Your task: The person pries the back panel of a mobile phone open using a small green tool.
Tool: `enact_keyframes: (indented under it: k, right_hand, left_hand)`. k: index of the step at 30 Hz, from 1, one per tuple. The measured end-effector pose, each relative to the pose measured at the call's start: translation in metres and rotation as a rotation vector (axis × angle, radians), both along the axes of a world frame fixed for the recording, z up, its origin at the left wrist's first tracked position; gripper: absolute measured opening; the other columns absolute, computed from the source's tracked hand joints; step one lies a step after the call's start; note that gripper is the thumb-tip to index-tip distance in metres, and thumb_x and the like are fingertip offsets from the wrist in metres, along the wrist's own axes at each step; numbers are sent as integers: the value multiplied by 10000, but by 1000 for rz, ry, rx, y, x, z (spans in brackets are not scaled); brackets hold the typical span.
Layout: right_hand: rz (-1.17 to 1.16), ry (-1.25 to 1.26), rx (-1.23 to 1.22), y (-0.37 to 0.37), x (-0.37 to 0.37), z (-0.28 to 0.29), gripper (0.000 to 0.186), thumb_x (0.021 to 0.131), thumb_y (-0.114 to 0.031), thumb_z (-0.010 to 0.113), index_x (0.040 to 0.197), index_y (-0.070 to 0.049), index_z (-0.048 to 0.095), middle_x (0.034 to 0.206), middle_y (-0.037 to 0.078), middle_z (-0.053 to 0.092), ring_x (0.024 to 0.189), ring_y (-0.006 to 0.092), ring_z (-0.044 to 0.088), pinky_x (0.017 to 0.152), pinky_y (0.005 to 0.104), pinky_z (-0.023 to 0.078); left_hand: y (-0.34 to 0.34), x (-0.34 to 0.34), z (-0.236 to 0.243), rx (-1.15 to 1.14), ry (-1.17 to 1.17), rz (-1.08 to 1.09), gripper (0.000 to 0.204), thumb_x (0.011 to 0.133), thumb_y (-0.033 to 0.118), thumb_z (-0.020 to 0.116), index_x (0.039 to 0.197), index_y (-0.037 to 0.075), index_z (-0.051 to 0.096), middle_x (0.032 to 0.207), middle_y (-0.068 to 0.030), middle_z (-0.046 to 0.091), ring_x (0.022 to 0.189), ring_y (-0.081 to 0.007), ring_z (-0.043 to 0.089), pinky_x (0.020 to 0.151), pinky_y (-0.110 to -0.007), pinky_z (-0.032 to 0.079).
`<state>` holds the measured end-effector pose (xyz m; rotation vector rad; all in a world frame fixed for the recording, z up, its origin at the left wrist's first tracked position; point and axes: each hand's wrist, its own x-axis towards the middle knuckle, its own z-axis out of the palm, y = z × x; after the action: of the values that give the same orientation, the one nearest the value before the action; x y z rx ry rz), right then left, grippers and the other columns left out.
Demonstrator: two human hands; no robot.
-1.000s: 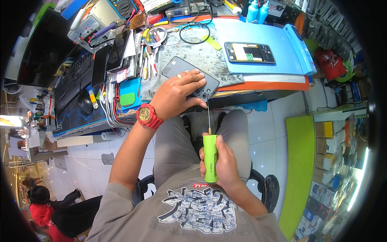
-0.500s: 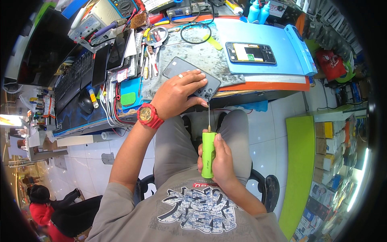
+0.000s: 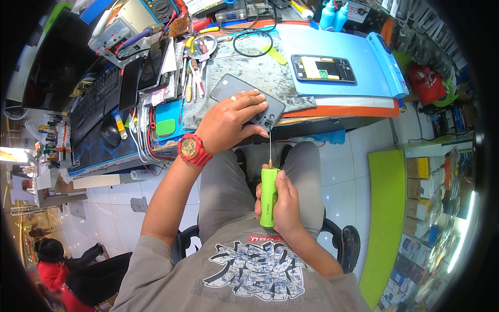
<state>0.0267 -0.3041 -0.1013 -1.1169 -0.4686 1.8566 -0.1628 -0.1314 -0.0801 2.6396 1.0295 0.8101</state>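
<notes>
A dark grey phone [image 3: 231, 88] lies at an angle, back up, at the near edge of the workbench. My left hand [image 3: 235, 115] holds it there, fingers across its back and thumb at the near edge beside the camera lenses. My right hand [image 3: 286, 203] is closed round the handle of a lime-green electric screwdriver [image 3: 268, 197]. Its long thin shaft points away from me, and its tip meets the phone's camera corner. Whether the tip sits in a screw is too small to tell.
On a blue mat [image 3: 358, 49] at the right lies an opened phone [image 3: 323, 68]. Tweezers [image 3: 197, 80], other phones, a mouse [image 3: 109, 127] and a keyboard [image 3: 96, 96] crowd the left. A lime-green panel [image 3: 384, 218] stands right; someone in red [image 3: 52, 270] sits lower left.
The screwdriver and my right hand have shifted very slightly away from me, toward the phone. The phone's camera corner has moved a touch; my left hand stays on it.
</notes>
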Motion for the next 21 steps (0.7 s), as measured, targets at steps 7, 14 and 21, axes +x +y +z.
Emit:
enact_keyframes:
  k: [7,14,21]
  right_hand:
    - [-18,-6,10,2,-1,-1,601,1205,-511,317,1511,-33,514,890,114,631,536,199,622,463,336,522]
    - [-21,27,13,3,1,-2,564,1206,-491,357,1488,-33,526,880,103,638,554,185,630,504,329,533]
    - [-20,14,15,7,2,1,590,1207,-502,327,1494,-26,524,880,107,631,543,189,622,483,327,523]
  left_hand:
    - [0,1,0,9,1,-1,579,809,267,929,1308,29,759,1392,-139,736,1391,-342,645,1140,-458,541]
    - [0,1,-1,7,5,7,572,816,266,927,1310,33,758,1395,-131,736,1395,-337,643,1140,-456,541]
    - [0,1,-1,6,14,3,571,821,262,923,1317,34,756,1407,-127,732,1402,-333,637,1147,-454,538]
